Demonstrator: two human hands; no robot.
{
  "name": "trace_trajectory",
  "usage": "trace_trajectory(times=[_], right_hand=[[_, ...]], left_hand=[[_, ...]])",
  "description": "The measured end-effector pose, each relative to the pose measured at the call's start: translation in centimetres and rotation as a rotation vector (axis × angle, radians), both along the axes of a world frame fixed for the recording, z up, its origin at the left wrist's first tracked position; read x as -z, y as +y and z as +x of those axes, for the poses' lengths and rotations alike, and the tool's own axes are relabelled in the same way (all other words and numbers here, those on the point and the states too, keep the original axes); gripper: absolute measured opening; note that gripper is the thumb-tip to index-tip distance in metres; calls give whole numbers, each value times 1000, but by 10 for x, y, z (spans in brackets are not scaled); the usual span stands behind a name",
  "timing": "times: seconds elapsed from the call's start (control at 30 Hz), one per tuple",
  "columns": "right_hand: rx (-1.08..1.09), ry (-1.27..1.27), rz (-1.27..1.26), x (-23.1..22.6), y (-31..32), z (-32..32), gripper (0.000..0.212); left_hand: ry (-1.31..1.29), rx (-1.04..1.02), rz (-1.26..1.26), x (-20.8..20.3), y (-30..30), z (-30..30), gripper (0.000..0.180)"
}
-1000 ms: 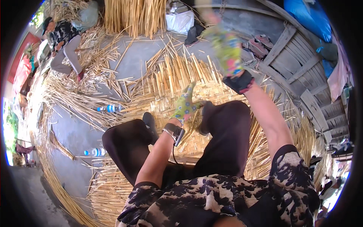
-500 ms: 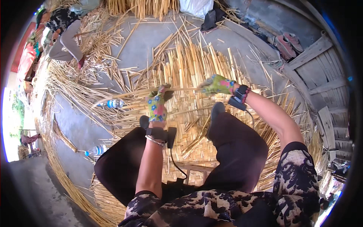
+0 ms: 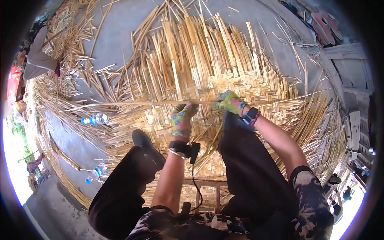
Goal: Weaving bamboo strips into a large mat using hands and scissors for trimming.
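1. A long, pale strip runs nearly level from left to right, its long axis crossing in front of the person, over the middle of the woven mat.
2. The left hand, in a flowered glove, has its fingers curled closed on the strip. The right hand, gloved alike, pinches it a little further right, so only a short span lies between the two grips.
3. The left hand is the nearer one to the strip's long free end, which reaches out past the mat's left edge. A thin line also shows right of the right hand; whether it is the same strip or a loose stalk, I cannot tell.
4. The upright stalks fan out along the mat's far edge, roughly square to the strip and beyond both hands. The shoes stand on the near side, one to each side of the middle.
5. Containers: one clear bottle lies on its side by the mat's left edge, among straw ends. A second bottle lies on the floor nearer the person, blue cap toward the near left. What either contains is too unclear to tell.
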State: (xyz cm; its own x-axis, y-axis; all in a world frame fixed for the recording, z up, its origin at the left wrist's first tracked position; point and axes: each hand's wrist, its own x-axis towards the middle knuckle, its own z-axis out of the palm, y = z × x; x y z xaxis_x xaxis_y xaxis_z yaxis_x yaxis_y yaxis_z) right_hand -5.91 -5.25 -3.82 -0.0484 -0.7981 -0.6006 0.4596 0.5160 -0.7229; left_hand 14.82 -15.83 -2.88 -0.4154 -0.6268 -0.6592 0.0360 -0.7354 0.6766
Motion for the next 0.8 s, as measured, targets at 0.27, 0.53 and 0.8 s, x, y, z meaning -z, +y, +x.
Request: trace_trajectory(times=[0.27, 0.53, 0.8], right_hand=[[-88, 224, 94, 17, 9, -25, 22], [-130, 185, 104, 16, 3, -27, 16], [-330, 329, -107, 24, 4, -28, 9]], left_hand=[[-9, -52, 84, 10, 7, -38, 20], [-61, -46, 35, 11, 9, -42, 21], [-176, -167, -77, 20, 3, -44, 17]])
